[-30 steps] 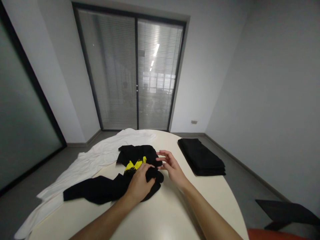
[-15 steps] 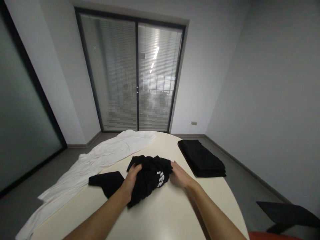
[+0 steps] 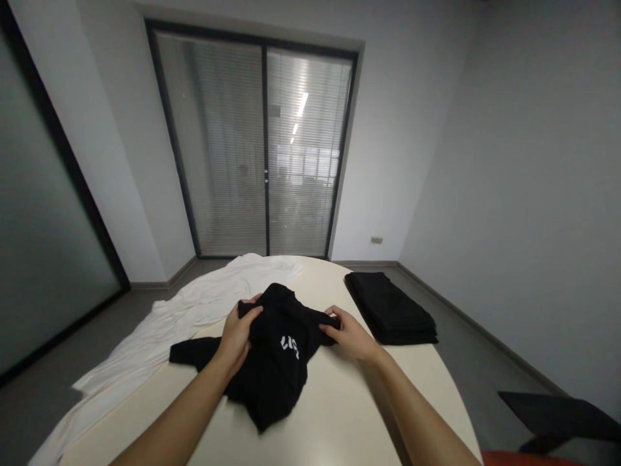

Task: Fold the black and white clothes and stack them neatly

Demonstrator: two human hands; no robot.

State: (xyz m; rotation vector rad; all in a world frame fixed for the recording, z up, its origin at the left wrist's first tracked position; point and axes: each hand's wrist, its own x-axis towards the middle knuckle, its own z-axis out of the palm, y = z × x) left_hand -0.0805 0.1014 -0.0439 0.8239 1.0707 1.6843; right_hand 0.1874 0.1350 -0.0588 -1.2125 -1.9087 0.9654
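Both hands grip a black garment [image 3: 279, 362] with white lettering: left hand [image 3: 236, 336] pinches its upper left edge, right hand [image 3: 350, 336] pinches the upper right edge, fingers closed on fabric. Garment sits crumpled mid-table [image 3: 339, 414], partly lifted between the hands. White cloth [image 3: 169, 317] lies left, folded black stack [image 3: 391, 310] right.
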